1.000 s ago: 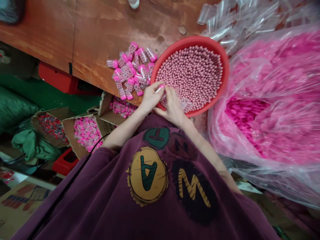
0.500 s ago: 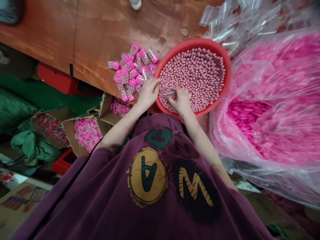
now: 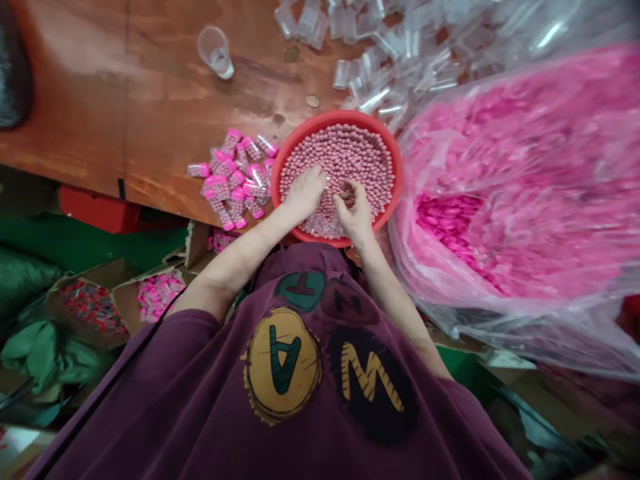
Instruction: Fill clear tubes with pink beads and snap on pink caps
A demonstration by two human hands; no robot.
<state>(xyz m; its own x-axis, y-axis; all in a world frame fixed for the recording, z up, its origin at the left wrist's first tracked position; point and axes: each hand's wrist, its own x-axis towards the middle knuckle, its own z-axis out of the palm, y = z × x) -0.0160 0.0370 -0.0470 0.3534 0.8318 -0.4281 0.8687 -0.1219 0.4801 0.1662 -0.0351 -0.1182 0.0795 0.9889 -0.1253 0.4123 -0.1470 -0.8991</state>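
Round, dull-pink beads (image 3: 345,150) fill a red bowl (image 3: 398,175) under the left hand (image 3: 309,190) and right hand (image 3: 357,212), which hide some of them. Both curl their fingers, but I cannot tell whether they grip anything; beyond, clear tubes (image 3: 375,100) are cut off at the top edge.

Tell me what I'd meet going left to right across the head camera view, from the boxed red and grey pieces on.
Red and grey pieces in a carton, boxed pink pieces, pile of pink-capped tubes, red bowl of pinkish beads, clear plastic bag of pink pieces.
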